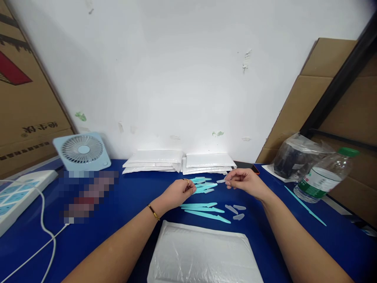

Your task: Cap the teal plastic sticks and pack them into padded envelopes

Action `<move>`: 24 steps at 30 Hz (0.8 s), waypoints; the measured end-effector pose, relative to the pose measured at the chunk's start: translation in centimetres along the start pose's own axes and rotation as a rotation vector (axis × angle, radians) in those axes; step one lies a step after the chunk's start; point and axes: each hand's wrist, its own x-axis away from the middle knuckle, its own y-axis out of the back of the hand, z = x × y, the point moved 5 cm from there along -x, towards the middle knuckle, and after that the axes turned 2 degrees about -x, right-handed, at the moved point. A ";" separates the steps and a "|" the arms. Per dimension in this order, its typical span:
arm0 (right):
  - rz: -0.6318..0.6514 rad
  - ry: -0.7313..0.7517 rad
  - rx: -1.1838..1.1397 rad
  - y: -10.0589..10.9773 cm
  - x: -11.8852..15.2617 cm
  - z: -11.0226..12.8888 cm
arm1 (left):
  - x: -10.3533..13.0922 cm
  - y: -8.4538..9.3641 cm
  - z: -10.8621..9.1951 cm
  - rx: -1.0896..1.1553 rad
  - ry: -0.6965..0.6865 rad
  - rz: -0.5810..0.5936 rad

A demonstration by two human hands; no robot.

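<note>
My left hand (181,192) is closed in a pinch at the handle end of a turquoise eyebrow razor (207,184), just above a small group of similar razors. My right hand (242,180) pinches a small clear blade cap (220,181), which lies close to the razor's tip. Nearer to me, several more turquoise razors (203,209) lie side by side on the blue table. Right of their tips rest 3 loose clear caps (238,216). The left fingers partly hide the razor handles.
A silvery padded mailer (203,251) lies in front of me; two stacks of white mailers (153,160) stand by the wall. At left are a fan (84,150) and a power strip (22,194). A bottle (319,179) and a lone razor (306,206) are at right.
</note>
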 end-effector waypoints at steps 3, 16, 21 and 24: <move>0.020 0.011 -0.022 -0.1 0.0 -0.1 | -0.1 0.0 0.2 0.006 0.011 -0.001; 0.074 0.096 0.078 -3.1 -0.5 0.1 | -0.6 -0.3 0.7 -0.062 0.043 -0.027; 0.101 0.099 0.455 -1.3 0.2 0.7 | -0.2 1.0 0.2 -0.203 0.034 -0.210; 0.299 0.010 0.585 -1.5 0.8 -0.2 | 0.2 0.2 -0.6 -0.187 -0.038 -0.038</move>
